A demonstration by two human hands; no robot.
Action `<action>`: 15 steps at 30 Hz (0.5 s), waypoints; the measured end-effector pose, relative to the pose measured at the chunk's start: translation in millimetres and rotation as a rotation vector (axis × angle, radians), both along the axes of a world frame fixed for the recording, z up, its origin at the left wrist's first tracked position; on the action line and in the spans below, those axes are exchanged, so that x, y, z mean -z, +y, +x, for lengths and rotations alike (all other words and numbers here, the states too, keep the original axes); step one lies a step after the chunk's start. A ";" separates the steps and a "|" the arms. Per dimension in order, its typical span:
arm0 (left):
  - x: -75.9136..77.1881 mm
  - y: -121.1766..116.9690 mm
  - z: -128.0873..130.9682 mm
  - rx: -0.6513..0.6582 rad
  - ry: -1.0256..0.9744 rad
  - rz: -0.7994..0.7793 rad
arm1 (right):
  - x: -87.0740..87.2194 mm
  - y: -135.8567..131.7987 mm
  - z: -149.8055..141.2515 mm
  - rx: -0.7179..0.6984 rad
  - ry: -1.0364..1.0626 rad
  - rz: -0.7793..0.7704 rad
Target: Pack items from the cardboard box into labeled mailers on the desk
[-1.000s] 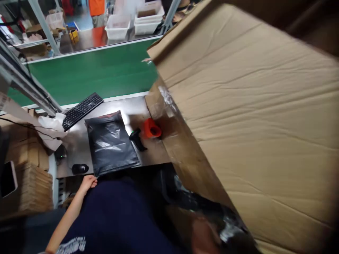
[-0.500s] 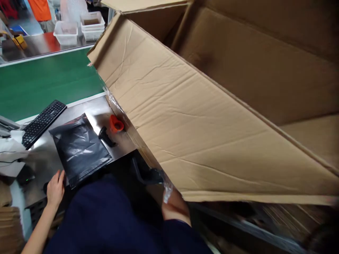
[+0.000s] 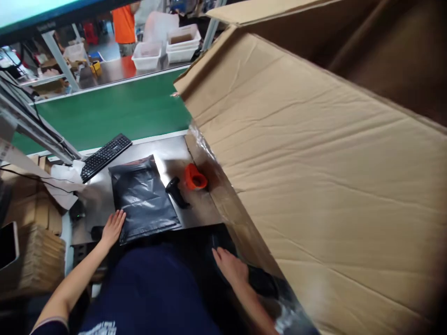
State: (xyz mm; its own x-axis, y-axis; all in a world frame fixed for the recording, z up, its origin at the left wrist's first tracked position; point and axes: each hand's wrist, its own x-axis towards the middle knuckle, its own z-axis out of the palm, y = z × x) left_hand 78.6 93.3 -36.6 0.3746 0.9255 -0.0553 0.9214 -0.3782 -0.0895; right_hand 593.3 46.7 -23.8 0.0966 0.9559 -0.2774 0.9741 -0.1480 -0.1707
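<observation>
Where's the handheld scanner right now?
In the head view, the handheld scanner lies on the metal bench, between the black mailer and the orange object.

Legend: no legible text; the white print on the navy shirt [image 3: 98, 328], the label [image 3: 4, 156] and the monitor frame marking [image 3: 47, 26] remain too small or blurred.

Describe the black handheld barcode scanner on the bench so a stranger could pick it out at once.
Find the green conveyor belt, then the steel workbench in front of it, beside the big open cardboard box. Between the flat black poly mailer and an orange-red object lies a handheld barcode scanner. It is small, black and pistol-shaped, unlike the flat mailer.
</observation>
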 end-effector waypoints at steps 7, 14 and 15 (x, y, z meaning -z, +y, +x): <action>7.6 -1.4 -4.3 0.085 -0.052 -0.182 | -12.7 122.4 -73.1 -0.735 0.225 0.108; 4.3 -16.7 -23.0 0.197 -0.090 -0.288 | 15.2 130.8 -67.5 -1.013 0.251 -0.063; 3.8 -20.3 -23.7 0.185 -0.096 -0.284 | 23.5 127.4 -67.4 -1.008 0.226 -0.031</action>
State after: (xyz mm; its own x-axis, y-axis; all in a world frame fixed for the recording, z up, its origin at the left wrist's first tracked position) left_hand 55.0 73.0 -40.4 0.5507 0.7941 -0.2574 0.8339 -0.5371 0.1270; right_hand 525.8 174.1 -47.3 -0.8028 0.5561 -0.2151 0.5937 0.7120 -0.3749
